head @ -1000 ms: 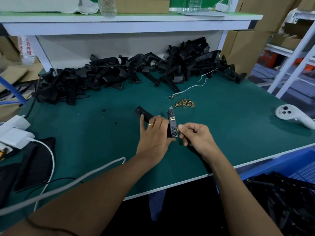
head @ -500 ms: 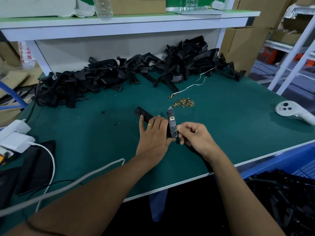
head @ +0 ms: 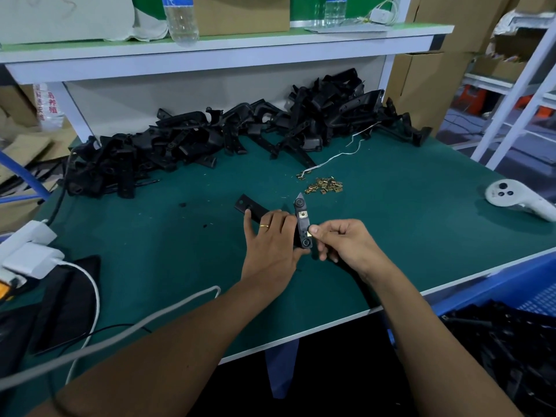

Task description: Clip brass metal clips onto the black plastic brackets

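1. The left hand (head: pixel 272 236) grips a black bracket (head: pixel 303 224), fingers wrapped round its middle; one arm of the bracket sticks out past the fingers to the left, the other stands upright between the two hands.
2. One brass clip (head: pixel 303 214) already sits on the upright arm, just below its round end.
3. The right hand (head: pixel 346 243) pinches a second clip (head: pixel 310 233) between thumb and forefinger, pressed against the arm's right edge, lower down.
4. A small heap of loose clips (head: pixel 324 186) lies on the green table (head: pixel 421 212), just beyond the hands.
5. A long pile of brackets (head: pixel 210 139) runs along the back of the table, under the shelf (head: pixel 210 52).
6. A white controller (head: pixel 511 197) rests near the right edge, well apart from the work.
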Available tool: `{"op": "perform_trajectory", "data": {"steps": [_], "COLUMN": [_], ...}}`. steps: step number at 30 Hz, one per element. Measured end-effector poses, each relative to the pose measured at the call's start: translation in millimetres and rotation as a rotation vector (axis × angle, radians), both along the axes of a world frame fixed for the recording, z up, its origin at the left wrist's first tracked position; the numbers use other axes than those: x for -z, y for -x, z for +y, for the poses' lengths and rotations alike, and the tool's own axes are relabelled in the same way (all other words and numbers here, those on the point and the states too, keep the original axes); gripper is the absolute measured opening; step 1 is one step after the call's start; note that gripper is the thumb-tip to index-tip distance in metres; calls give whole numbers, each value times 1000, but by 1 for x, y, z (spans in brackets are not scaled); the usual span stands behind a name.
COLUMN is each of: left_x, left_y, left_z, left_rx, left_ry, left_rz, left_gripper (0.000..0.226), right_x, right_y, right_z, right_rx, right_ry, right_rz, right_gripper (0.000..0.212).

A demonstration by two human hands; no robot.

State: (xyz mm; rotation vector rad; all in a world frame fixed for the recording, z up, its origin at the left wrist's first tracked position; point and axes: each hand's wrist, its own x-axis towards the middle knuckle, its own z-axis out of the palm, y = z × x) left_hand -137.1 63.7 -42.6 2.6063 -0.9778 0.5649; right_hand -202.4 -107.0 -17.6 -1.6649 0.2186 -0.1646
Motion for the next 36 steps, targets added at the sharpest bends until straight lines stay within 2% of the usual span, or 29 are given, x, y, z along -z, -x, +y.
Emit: {"op": "perform_trajectory", "data": {"steps": [3, 5, 8, 10, 12, 15, 18, 20, 21, 24, 26, 29, 32, 34, 36], "left_x": [0, -2, -9, -10, -7, 5, 13, 11, 9, 11, 15, 14, 6, 6, 6], "left_y": [2, 4, 7, 11, 11, 4, -1, 0, 1, 0, -5, -3, 0, -8, -26], "left_z": [1, 2, 1, 2, 2, 4, 2, -2, -4, -3, 1, 0, -4, -5, -7], "left_rx": [5, 0, -6, 43, 91, 87, 104, 109, 117, 156, 179, 141, 91, 58, -4], "left_ry": [-6, -19, -53, -24, 29, 118, 181, 208, 216, 228, 254, 242, 152, 194, 280], "left_rz": [-17, -28, -58, -120, -166, -174, -192, -178, -163, -155, -141, -92, 31, 172, 377], "left_gripper": [54, 48, 42, 49, 69, 85, 77, 69, 66, 59, 56, 49, 40, 33, 37], "right_x": [5, 8, -3, -17, -25, -17, 9, 38, 56, 107, 132, 127, 89, 58, 32], "right_y": [-1, 2, 9, 16, 32, 81, 160, 208, 227, 271, 289, 287, 238, 187, 133], "right_z": [11, 20, 25, 30, 32, 14, -29, -60, -77, -105, -103, -96, -98, -97, -90], "right_rx": [42, 103, 176, 210, 296, 592, 996, 1200, 1257, 1266, 1300, 1394, 1369, 1232, 985], "right_ry": [-22, -14, 120, 261, 302, 99, -142, -177, -154, -243, -296, -145, 74, 280, 506], "right_rz": [-13, -13, 43, 64, 4, -179, -318, -187, -14, 552, 716, 674, 397, 234, 150], "right_gripper": [26, 30, 37, 36, 35, 34, 32, 37, 38, 46, 41, 23, 2, 9, 9]}}
